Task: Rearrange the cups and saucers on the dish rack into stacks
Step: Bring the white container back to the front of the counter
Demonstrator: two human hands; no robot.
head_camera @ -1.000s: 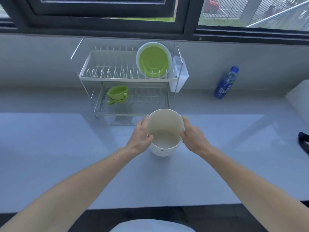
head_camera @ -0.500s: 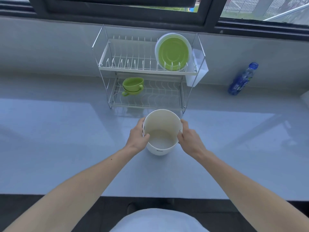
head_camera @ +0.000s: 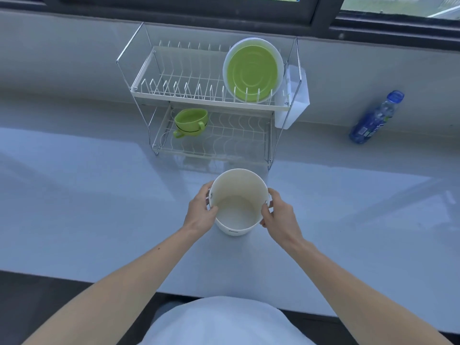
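Note:
A two-tier wire dish rack (head_camera: 149,78) stands at the back of the counter. Green saucers (head_camera: 251,70) with white rims stand on edge at the right of its upper tier. Green cups (head_camera: 191,122), nested one in another, sit at the left of the lower tier. In front of the rack a white bucket (head_camera: 236,212) rests on the counter, empty inside. My left hand (head_camera: 200,212) grips its left rim and my right hand (head_camera: 278,215) grips its right rim.
A white cutlery holder (head_camera: 293,108) hangs on the rack's right side. A blue water bottle (head_camera: 375,118) stands at the back right. The grey counter (head_camera: 87,207) spreads wide on both sides, with a window ledge (head_camera: 224,18) behind.
The view has tilted down and shifted, so the rack sits more central. Both hands stay on the bucket, which has barely moved on the counter.

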